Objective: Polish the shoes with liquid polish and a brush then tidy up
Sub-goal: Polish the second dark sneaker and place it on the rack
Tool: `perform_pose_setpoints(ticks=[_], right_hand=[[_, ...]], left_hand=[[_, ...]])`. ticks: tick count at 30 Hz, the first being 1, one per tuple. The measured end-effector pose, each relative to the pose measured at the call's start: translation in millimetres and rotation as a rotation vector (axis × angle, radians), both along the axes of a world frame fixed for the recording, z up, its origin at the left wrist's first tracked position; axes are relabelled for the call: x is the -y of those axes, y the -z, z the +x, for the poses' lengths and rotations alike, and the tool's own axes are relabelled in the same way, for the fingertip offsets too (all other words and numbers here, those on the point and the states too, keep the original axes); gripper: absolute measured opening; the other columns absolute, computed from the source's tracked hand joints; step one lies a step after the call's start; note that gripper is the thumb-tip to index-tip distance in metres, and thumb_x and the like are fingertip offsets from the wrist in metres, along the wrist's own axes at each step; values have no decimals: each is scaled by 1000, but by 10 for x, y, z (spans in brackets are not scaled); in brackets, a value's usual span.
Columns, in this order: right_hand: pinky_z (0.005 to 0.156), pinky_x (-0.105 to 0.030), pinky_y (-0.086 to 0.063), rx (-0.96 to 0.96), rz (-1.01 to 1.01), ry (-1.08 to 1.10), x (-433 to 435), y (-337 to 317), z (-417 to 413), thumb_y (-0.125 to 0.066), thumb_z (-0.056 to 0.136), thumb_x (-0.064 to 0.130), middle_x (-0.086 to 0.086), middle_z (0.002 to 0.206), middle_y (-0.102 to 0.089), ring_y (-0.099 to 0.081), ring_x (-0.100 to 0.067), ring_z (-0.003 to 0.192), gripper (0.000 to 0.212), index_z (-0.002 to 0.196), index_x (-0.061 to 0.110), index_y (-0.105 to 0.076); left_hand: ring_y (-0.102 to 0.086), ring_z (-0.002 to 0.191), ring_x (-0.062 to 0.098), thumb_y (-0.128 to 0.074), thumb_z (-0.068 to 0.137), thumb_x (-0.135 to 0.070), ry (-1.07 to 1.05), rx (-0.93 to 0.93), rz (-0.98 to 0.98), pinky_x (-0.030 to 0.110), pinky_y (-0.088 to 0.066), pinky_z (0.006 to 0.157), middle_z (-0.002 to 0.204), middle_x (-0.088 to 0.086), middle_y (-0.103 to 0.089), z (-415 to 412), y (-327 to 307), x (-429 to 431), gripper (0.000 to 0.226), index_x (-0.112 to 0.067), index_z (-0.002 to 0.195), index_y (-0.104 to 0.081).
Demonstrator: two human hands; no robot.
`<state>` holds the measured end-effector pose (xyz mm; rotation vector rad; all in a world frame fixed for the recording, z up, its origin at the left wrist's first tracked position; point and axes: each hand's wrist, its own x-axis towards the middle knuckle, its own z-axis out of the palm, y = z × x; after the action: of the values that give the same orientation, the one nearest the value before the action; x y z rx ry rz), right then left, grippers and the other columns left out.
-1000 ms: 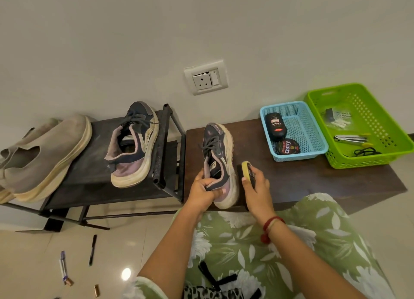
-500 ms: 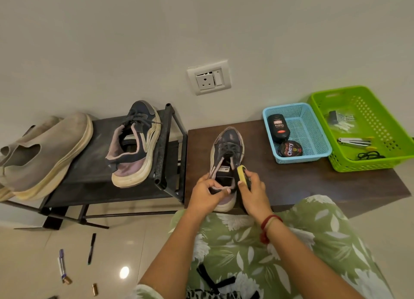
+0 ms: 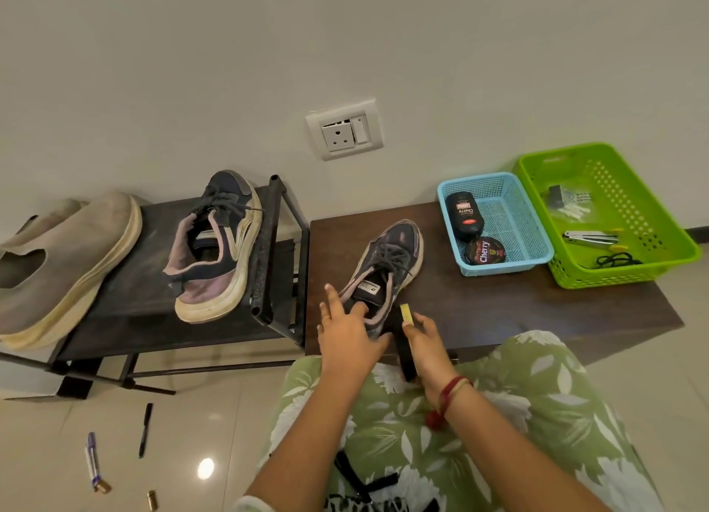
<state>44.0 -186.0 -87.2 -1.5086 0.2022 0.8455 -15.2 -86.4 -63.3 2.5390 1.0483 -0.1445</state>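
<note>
Now | step, we judge: we are brushing the shoe (image 3: 387, 266), sitting near-left on the counter (image 3: 498, 312) | left hand (image 3: 347, 333) fingers spread over its heel | right hand (image 3: 429, 346) fingers gripping the brush (image 3: 406, 315) | next, likely: bristles meeting upper

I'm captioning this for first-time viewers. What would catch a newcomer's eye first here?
The dark sneaker on the brown bench, centre, with the left hand touching its heel and the right hand gripping a brush beside it. Further right, the bright green basket and blue basket stand out.
</note>
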Motion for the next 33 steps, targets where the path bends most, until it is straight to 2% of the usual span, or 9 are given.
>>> perform_pose_setpoints(ticks=[6,11,16,19,22,25,27,30,33], right_hand=[[89,-32,-46,86,73,3,56,-74,52,-44,100,10,-4,118,-55,-53,-18,105,29,128,14,-47],[104,-45,-42,159,31,14,34,28,48,-47,98,14,-8,129,-53,-53,-23,116,30,127,21,-48],[94,-18,-30,528,-1,-208,36,-16,-38,-47,99,23,5,127,-40,-41,8,103,40,138,25,-41],[90,-24,-35,582,-158,-352,14,49,45,-46,99,26,1,130,-41,-46,-12,110,43,141,25,-38],[93,-28,-36,418,-269,-204,23,102,140,-49,98,24,-9,135,-45,-48,-22,116,41,138,20,-43],[91,-21,-33,638,-87,-205,4,-22,57,-48,98,26,3,130,-43,-42,-1,108,43,140,23,-41],[91,-27,-40,744,-117,-373,-6,-6,14,-46,98,29,5,130,-40,-46,-6,109,45,142,28,-37],[94,-35,-40,521,-333,-335,10,67,109,-46,98,28,-9,137,-41,-50,-28,116,44,141,23,-38],[91,-30,-39,607,-236,-219,58,-24,110,-47,98,29,-3,133,-43,-49,-17,112,42,140,26,-40]], left_hand=[[-53,110,29,-78,66,-37,-94,189,28,38,-48,85,118,7,-56,73,-19,-77,63,-20,112,-39],[-57,106,30,-83,59,-38,-218,215,-89,35,-47,82,111,3,-62,91,-38,-216,88,-21,130,-34],[-58,105,23,-84,62,-32,-363,233,-244,26,-40,76,114,2,-61,86,-54,-270,77,-18,126,-42],[-57,107,21,-85,64,-29,-407,239,-335,24,-40,79,119,2,-61,72,-57,-357,77,-16,129,-47],[-55,96,15,-87,61,-34,-411,230,-365,24,-41,77,113,-1,-62,36,-65,-408,69,-18,122,-57],[-54,85,12,-85,63,-36,-418,249,-389,26,-42,73,97,-5,-60,21,-61,-400,60,-20,116,-61],[-58,80,11,-85,63,-36,-453,310,-442,30,-49,73,90,-4,-64,19,-33,-416,50,-17,105,-66],[-63,80,15,-86,64,-34,-506,397,-539,38,-53,78,87,2,-69,1,6,-442,31,-18,82,-68],[-65,77,19,-85,68,-30,-521,469,-686,44,-55,79,84,8,-71,-13,59,-453,24,-13,78,-71]])
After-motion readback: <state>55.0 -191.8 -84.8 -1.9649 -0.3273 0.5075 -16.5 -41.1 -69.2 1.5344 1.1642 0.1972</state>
